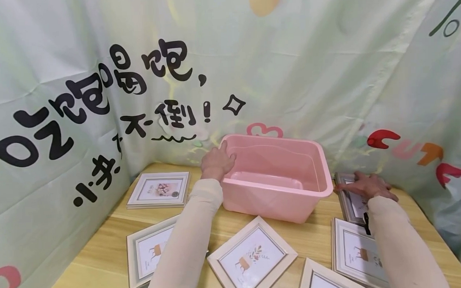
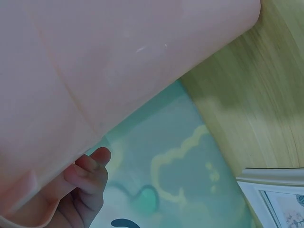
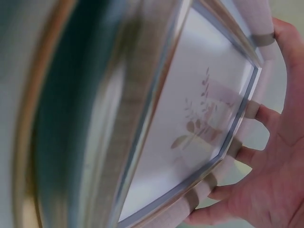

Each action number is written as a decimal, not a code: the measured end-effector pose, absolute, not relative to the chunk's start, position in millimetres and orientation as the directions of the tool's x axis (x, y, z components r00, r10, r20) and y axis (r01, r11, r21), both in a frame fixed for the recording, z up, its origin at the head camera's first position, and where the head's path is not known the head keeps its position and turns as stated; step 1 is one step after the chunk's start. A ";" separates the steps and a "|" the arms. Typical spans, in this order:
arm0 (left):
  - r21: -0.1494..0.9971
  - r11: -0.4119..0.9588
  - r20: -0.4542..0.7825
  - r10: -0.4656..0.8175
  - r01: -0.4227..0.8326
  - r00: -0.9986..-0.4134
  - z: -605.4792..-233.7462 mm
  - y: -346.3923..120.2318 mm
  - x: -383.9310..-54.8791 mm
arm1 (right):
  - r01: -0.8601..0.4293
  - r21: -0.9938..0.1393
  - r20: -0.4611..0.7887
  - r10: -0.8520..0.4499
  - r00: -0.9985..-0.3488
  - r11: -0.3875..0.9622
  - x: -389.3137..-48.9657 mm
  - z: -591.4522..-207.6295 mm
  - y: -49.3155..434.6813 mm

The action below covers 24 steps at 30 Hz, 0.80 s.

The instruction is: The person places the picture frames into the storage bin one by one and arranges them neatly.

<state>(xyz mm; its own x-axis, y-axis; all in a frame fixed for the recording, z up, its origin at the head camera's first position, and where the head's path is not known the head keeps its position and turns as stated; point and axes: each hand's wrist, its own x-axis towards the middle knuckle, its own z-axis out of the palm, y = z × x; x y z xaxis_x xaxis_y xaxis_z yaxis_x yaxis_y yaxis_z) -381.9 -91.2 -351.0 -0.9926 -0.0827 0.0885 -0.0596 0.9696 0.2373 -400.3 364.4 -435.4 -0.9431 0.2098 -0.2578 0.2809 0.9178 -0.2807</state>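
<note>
A pink plastic bin (image 1: 270, 200) stands at the back of the wooden table. My left hand (image 1: 217, 162) grips its left rim; in the left wrist view, curled fingers (image 2: 91, 173) show below the bin wall (image 2: 95, 57). At the back right, my right hand (image 1: 369, 185) spans a picture frame (image 1: 348, 199), thumb toward its left side. In the right wrist view, the fingers of my right hand (image 3: 280, 166) are spread along the border of a frame with a plant print (image 3: 199, 118). The frame's far part is hidden under the hand.
Beside the bin on the left lies a white frame with a flower print (image 1: 159, 189). Nearer are a frame stack (image 1: 143, 257) partly behind my left arm, a tilted frame (image 1: 253, 257), one cut off below (image 1: 326, 280) and a stack under my right forearm (image 1: 356, 254). Printed curtains (image 1: 308, 73) surround the table.
</note>
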 end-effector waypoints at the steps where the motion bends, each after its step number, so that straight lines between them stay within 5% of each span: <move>1: 0.240 0.969 0.088 -0.081 -0.058 -0.993 -350.7 -91.0 -381.5 | 0.275 -0.287 -0.242 0.208 -0.948 0.918 -399.3 -434.6 363.7; 24: 0.250 0.967 0.084 -0.068 -0.045 -0.994 -350.6 -92.0 -380.3 | 0.196 -0.379 0.038 0.226 -0.973 0.905 -396.4 -431.2 360.3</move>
<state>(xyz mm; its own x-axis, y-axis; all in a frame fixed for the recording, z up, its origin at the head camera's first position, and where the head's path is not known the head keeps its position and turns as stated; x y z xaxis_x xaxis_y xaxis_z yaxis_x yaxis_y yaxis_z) -380.3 -92.0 -350.6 -0.9941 -0.0682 0.0844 -0.0451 0.9672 0.2501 -396.4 360.3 -431.2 -0.9733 0.2264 0.0377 0.1957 0.9046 -0.3787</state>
